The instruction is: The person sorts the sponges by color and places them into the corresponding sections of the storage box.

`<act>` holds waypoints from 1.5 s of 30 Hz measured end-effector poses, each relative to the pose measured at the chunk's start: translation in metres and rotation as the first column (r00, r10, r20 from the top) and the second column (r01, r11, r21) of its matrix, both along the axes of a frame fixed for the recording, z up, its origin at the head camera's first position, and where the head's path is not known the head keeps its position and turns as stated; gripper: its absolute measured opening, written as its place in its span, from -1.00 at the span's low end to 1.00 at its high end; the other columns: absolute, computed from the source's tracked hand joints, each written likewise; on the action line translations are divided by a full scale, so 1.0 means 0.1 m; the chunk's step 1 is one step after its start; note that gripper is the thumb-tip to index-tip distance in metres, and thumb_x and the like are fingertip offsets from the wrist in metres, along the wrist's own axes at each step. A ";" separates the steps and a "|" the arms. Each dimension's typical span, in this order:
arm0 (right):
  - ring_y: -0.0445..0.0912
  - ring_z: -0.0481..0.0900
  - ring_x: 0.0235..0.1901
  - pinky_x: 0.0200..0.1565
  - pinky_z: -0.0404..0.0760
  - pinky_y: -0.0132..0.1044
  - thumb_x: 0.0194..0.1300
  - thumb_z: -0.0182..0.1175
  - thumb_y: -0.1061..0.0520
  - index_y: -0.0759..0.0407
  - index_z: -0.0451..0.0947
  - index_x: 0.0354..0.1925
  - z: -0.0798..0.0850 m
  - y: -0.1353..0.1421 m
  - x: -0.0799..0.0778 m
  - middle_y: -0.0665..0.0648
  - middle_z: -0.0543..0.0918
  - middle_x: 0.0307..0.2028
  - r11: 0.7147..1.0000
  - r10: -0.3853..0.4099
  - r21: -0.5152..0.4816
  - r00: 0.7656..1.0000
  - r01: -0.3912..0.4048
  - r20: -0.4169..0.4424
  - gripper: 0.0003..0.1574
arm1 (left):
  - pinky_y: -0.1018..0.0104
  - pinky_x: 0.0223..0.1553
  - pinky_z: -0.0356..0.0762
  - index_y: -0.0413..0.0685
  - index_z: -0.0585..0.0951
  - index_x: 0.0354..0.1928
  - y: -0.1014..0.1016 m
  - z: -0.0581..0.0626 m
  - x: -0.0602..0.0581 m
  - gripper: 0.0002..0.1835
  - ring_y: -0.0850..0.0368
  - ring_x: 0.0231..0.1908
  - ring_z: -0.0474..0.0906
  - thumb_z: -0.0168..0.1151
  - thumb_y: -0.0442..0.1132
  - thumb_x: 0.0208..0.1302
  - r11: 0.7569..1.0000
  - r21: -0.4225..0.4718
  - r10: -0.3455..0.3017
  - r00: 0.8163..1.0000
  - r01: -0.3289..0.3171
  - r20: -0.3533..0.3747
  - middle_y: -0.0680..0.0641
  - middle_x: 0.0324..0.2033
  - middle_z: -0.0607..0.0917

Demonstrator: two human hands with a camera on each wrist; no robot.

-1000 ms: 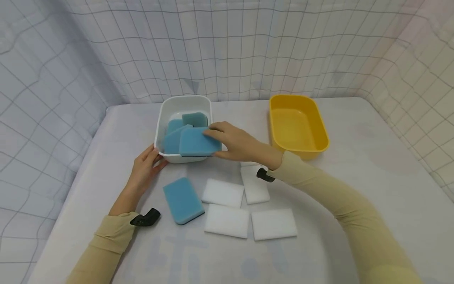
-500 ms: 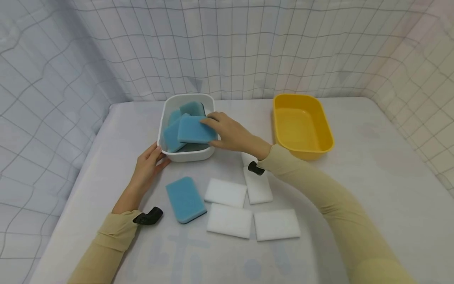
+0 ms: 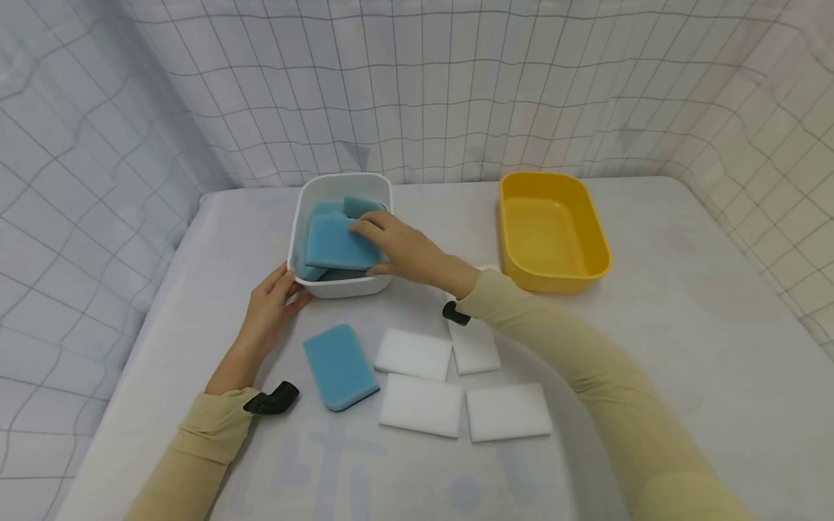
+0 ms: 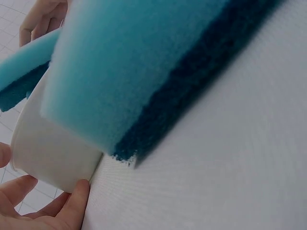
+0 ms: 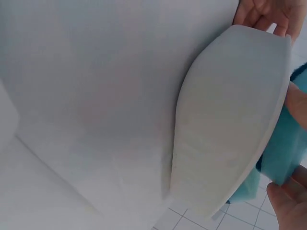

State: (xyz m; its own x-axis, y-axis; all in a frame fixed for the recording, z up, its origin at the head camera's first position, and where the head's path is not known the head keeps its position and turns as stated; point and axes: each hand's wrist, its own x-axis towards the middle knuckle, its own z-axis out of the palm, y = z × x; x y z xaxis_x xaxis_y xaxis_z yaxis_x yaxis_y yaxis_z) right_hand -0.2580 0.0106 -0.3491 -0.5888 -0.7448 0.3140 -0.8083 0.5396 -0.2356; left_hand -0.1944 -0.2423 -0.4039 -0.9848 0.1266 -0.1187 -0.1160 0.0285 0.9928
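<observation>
My right hand point(image 3: 417, 250) pinches a blue sponge point(image 3: 332, 242) between thumb and fingers, low inside a white plastic tub point(image 3: 348, 289). Under and behind it lie other blue sponges point(image 3: 365, 208), partly covered. The sponge's dark scouring layer shows in the left wrist view, where the held sponge point(image 4: 24, 57) overhangs the tub's rim. My left hand point(image 3: 268, 304) holds the tub's near left corner, fingers at the rim and thumb low against the wall. Another blue sponge point(image 3: 340, 367), dark layer down, lies on the table in front.
Several white sponge pads point(image 3: 422, 405) lie flat in the middle of the table, one point(image 3: 476, 347) partly beneath the right sleeve. A yellow plastic tub point(image 3: 554, 231) stands at the back right. Gridded curtains point(image 3: 443, 87) hang around the back and sides.
My right hand has carried the blue sponge from over the tub's near right rim leftward and down into the tub. My left hand stays at the corner.
</observation>
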 end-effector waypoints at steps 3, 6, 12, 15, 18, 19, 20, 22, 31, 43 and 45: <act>0.04 0.30 0.27 0.30 0.38 -0.20 0.10 0.32 -0.15 0.23 0.23 0.29 -0.04 0.00 -0.01 0.25 0.31 0.25 0.999 -0.041 0.024 0.999 0.041 0.025 -0.08 | 0.62 0.03 0.50 -0.01 -0.05 0.47 0.02 0.00 0.01 -0.32 0.14 0.29 0.25 -0.17 0.07 0.44 1.000 0.016 0.012 1.000 -0.013 0.022 -0.19 0.47 -0.03; 0.05 0.26 0.30 0.32 0.36 -0.17 0.14 0.25 -0.25 0.21 0.17 0.31 -0.07 0.04 -0.03 0.25 0.27 0.29 0.996 -0.082 0.026 0.993 0.080 0.082 -0.04 | 0.62 0.02 0.51 -0.01 -0.03 0.47 0.03 -0.01 0.00 -0.31 0.24 0.20 0.31 -0.15 0.08 0.42 1.000 0.024 0.017 0.999 -0.018 0.026 -0.21 0.46 0.00; 0.02 0.26 0.29 0.27 0.41 -0.17 0.21 0.19 -0.25 0.15 0.09 0.36 -0.03 0.14 -0.03 0.22 0.26 0.31 0.992 -0.113 -0.034 0.977 0.121 0.183 -0.05 | 0.62 0.03 0.50 0.03 -0.02 0.47 0.03 -0.01 -0.01 -0.29 0.42 0.06 0.38 -0.14 0.11 0.40 1.000 0.011 -0.002 1.000 0.002 -0.017 -0.23 0.44 0.05; 0.02 0.26 0.28 0.27 0.41 -0.17 0.22 0.19 -0.22 0.14 0.08 0.36 -0.01 0.20 -0.01 0.21 0.25 0.32 0.990 -0.115 -0.059 0.975 0.128 0.189 -0.08 | 0.61 0.04 0.51 0.04 -0.02 0.47 0.02 -0.01 -0.02 -0.30 0.45 0.04 0.39 -0.14 0.11 0.40 1.000 0.006 -0.001 1.000 0.001 -0.020 -0.22 0.43 0.06; 0.02 0.26 0.29 0.29 0.39 -0.17 0.24 0.19 -0.19 0.14 0.08 0.36 -0.03 0.24 0.01 0.21 0.25 0.32 0.990 -0.107 -0.071 0.978 0.122 0.178 -0.10 | 0.59 0.04 0.51 0.06 -0.01 0.47 0.02 0.00 -0.02 -0.32 0.44 0.04 0.39 -0.15 0.10 0.41 1.000 0.000 -0.001 1.000 0.001 -0.025 -0.22 0.43 0.07; 0.03 0.27 0.29 0.30 0.38 -0.16 0.24 0.19 -0.18 0.14 0.08 0.36 -0.03 0.26 0.01 0.21 0.26 0.32 0.990 -0.103 -0.073 0.979 0.117 0.173 -0.11 | 0.60 0.04 0.51 0.06 -0.01 0.47 0.02 0.00 -0.02 -0.32 0.44 0.05 0.39 -0.15 0.10 0.41 1.000 -0.002 -0.002 1.000 0.002 -0.027 -0.22 0.43 0.06; 0.03 0.27 0.29 0.30 0.38 -0.16 0.24 0.19 -0.17 0.14 0.08 0.36 -0.04 0.27 0.02 0.22 0.26 0.32 0.991 -0.100 -0.073 0.980 0.114 0.169 -0.11 | 0.60 0.04 0.51 0.06 -0.01 0.47 0.02 0.00 -0.02 -0.32 0.44 0.05 0.39 -0.15 0.10 0.41 1.000 -0.003 -0.002 1.000 0.002 -0.027 -0.22 0.44 0.06; 0.04 0.27 0.29 0.31 0.38 -0.15 0.24 0.19 -0.17 0.14 0.08 0.36 -0.05 0.28 0.04 0.23 0.26 0.32 0.992 -0.094 -0.070 0.982 0.106 0.161 -0.11 | 0.61 0.03 0.51 0.06 -0.02 0.47 0.01 0.00 -0.02 -0.32 0.43 0.06 0.38 -0.16 0.10 0.42 1.000 -0.006 -0.001 1.000 0.001 -0.029 -0.22 0.44 0.05; 0.04 0.31 0.26 0.29 0.41 -0.16 0.26 0.20 -0.11 0.20 0.11 0.34 -0.06 0.31 0.13 0.25 0.30 0.29 0.994 -0.056 -0.089 0.991 0.067 0.121 -0.14 | 0.62 0.02 0.51 0.03 -0.03 0.47 0.00 0.00 0.00 -0.32 0.41 0.07 0.37 -0.16 0.09 0.42 1.000 0.000 0.005 1.000 -0.005 -0.022 -0.24 0.45 0.03; 0.02 0.19 0.37 0.39 0.27 -0.14 0.27 0.20 -0.01 0.17 0.01 0.42 -0.11 0.43 0.26 0.18 0.19 0.39 0.998 -0.020 -0.057 0.979 0.033 0.204 -0.10 | 0.64 -0.01 0.52 0.02 -0.03 0.47 -0.01 -0.01 0.00 -0.32 0.46 0.02 0.40 -0.15 0.08 0.42 1.000 0.004 0.008 1.000 -0.008 -0.017 -0.26 0.43 0.06; 0.03 0.19 0.37 0.39 0.27 -0.13 0.27 0.20 -0.03 0.17 0.01 0.42 -0.12 0.44 0.30 0.18 0.19 0.39 0.998 -0.013 -0.055 0.979 0.025 0.202 -0.08 | 0.63 0.00 0.52 0.03 -0.03 0.47 -0.02 -0.01 0.00 -0.32 0.46 0.02 0.39 -0.15 0.09 0.42 1.000 0.003 0.009 1.000 -0.009 -0.015 -0.25 0.43 0.06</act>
